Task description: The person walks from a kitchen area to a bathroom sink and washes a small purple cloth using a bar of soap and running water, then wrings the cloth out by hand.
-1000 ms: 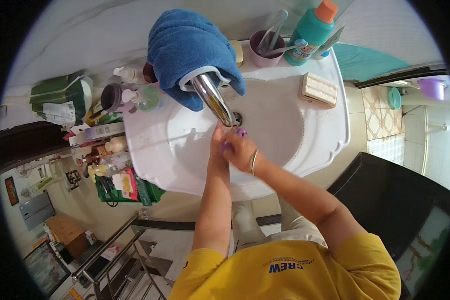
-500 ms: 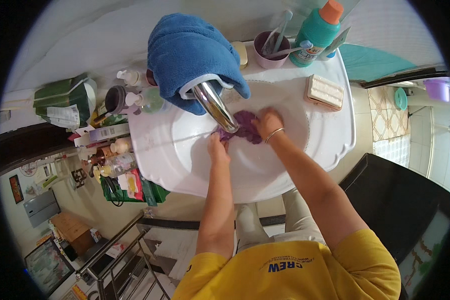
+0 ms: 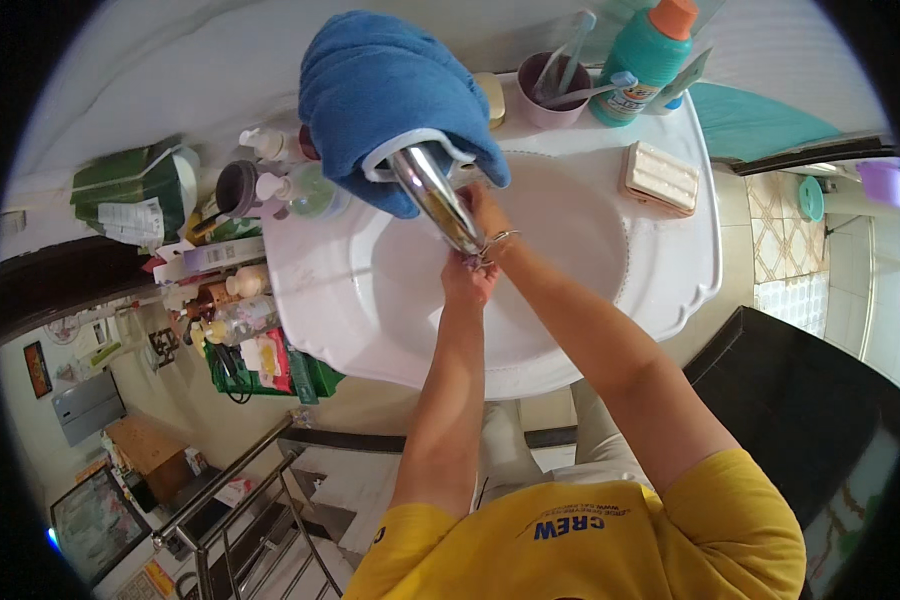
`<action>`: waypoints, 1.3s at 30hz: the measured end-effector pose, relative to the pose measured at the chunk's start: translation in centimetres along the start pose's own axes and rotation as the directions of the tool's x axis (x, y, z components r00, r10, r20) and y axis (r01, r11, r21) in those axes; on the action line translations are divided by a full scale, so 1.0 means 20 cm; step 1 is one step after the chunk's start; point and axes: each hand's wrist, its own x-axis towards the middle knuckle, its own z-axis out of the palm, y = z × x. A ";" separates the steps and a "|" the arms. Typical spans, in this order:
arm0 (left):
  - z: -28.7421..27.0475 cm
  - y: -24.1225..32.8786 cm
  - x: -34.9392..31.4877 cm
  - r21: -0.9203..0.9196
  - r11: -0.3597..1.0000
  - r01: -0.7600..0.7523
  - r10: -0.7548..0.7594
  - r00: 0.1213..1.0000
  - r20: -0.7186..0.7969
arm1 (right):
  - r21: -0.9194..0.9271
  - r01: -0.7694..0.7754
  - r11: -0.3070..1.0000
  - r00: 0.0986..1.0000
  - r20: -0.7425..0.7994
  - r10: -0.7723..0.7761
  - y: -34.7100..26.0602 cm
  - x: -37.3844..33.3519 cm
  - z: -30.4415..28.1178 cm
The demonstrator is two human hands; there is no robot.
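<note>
A white sink basin [image 3: 560, 290] lies before me, and the chrome faucet [image 3: 435, 195] reaches over it under a blue towel [image 3: 390, 95]. My left hand [image 3: 469, 281] is just below the spout tip, its fingers closed on a bunched purple cloth [image 3: 477, 261], of which only a small bit shows. Beyond it, close against the spout's right side, is my right hand [image 3: 484, 210], with a bracelet [image 3: 501, 240] on its wrist. The spout hides its fingers and most of the cloth, so I cannot tell whether it grips the cloth.
A soap bar in its dish [image 3: 662, 180] sits on the right rim. Behind stand a cup with toothbrushes [image 3: 550, 100] and a teal bottle with an orange cap [image 3: 642, 65]. Pump bottles [image 3: 305, 190] crowd the left rim. A dark panel [image 3: 800, 400] is at right.
My right hand has moved left and away from me, to beside the spout. My left hand has shifted slightly right. The purple cloth, spread between them before, is now bunched and mostly hidden.
</note>
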 end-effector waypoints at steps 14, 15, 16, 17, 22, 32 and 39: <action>-0.12 -0.08 0.36 -0.134 0.929 0.344 -0.105 0.596 0.796 | -0.406 0.428 0.808 0.903 0.232 -0.361 -0.12 -0.38 -0.14; -0.08 -0.10 0.30 -0.110 0.988 0.112 -0.052 0.894 0.445 | -0.432 0.284 0.856 0.957 0.180 -0.227 0.03 -0.30 -0.19; -0.07 -0.08 0.22 0.109 0.993 -0.036 0.038 0.999 -0.012 | -0.438 0.155 0.886 0.983 0.153 -0.097 0.11 -0.23 -0.25; -0.01 -0.01 0.11 0.335 0.916 -0.222 0.255 0.965 -0.058 | -0.599 0.011 0.801 0.980 0.166 0.111 0.12 -0.17 -0.32; -0.32 0.02 0.20 0.684 0.564 -0.463 0.621 0.783 0.018 | -0.848 0.091 0.522 0.995 0.099 -0.012 0.27 -0.28 -0.28; -0.15 0.02 0.20 -0.066 0.911 0.406 -0.267 0.705 0.657 | -0.082 0.539 0.838 0.842 0.047 -0.537 -0.27 -0.66 -0.12; 0.24 -0.10 -0.14 0.123 0.991 -0.058 0.048 0.995 0.084 | -0.100 -0.122 0.987 0.967 -0.236 0.096 -0.08 -0.29 -0.21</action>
